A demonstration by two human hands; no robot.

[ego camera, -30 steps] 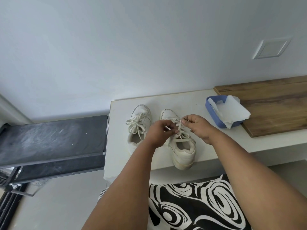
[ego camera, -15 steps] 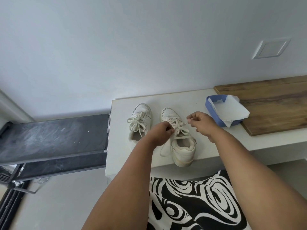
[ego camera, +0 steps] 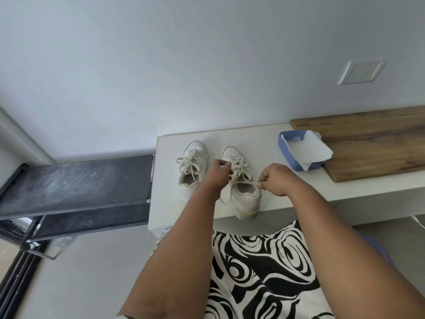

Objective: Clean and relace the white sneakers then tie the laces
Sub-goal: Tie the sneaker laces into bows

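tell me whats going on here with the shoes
A person is tying the laces of the right-hand sneaker on a white counter. The left hand pinches lace near the bow, and the right hand pulls a lace end taut across the shoe opening. The other sneaker beside it is already tied in a bow.

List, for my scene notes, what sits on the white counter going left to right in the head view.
Bow-tied sneaker → left hand → sneaker being laced → right hand → blue tray with paper → wooden board.
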